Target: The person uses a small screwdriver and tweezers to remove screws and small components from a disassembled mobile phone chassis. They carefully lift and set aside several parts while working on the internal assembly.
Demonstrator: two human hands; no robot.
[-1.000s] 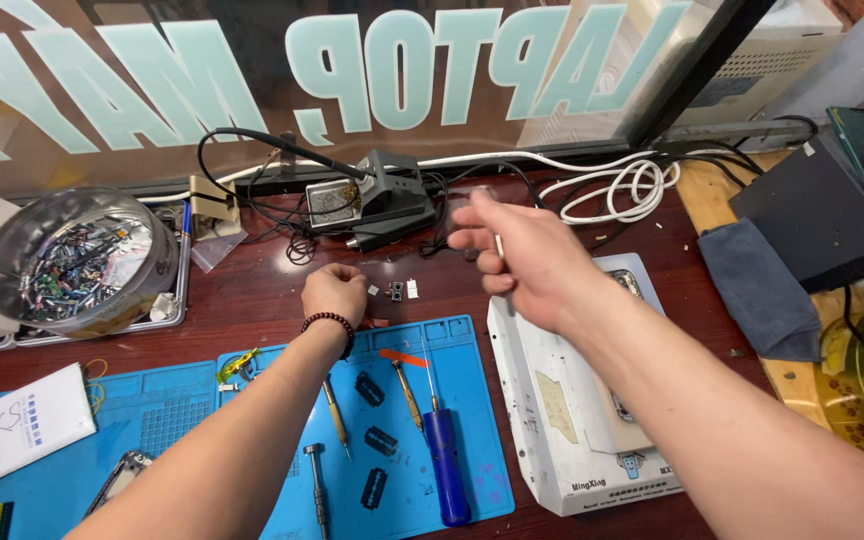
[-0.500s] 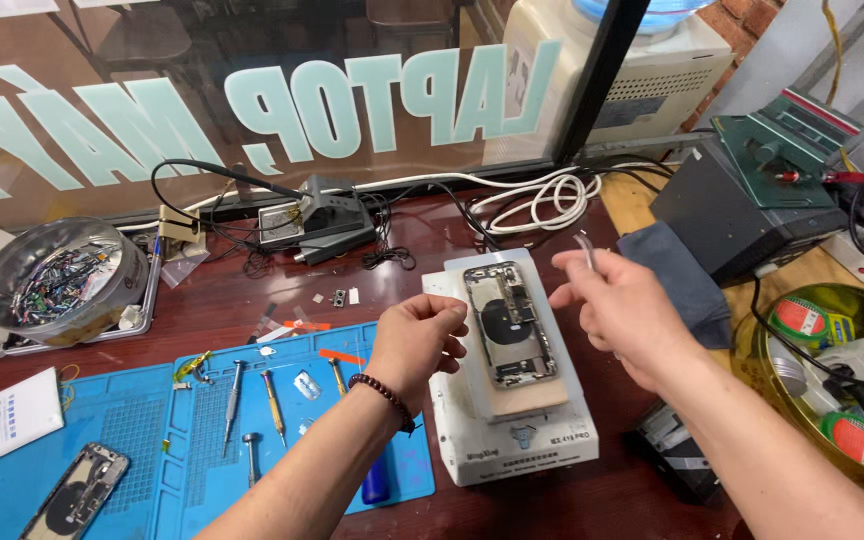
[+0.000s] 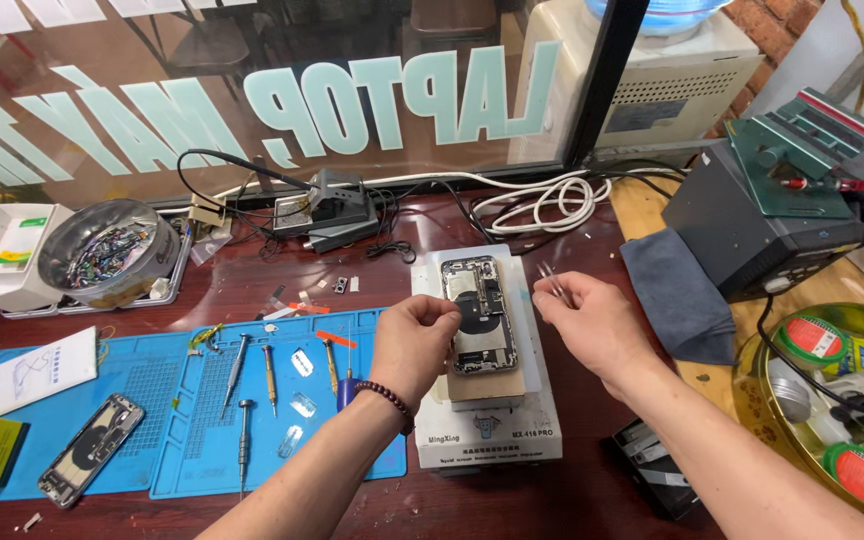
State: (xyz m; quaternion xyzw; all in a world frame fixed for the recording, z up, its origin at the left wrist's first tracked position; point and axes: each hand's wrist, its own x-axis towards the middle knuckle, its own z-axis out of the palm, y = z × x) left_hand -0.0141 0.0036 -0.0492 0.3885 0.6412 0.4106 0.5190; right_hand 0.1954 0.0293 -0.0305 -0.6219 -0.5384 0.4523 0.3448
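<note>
One head-worn camera looks steeply down and forward, close above the table (image 3: 592, 500). The fingers (image 3: 430, 312) sit mid-frame, the window (image 3: 252, 90) beyond them, forearms entering from the bottom edge.

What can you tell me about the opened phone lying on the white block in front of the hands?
The opened phone lies flat, back cover off, insides facing up: a dark round coil in the middle, metal shields and small boards around it, a silvery frame. It rests lengthwise on a tan pad atop the white heating block. The left hand pinches its left edge; the right hand holds thin tweezers just to its right, not touching it.
</note>
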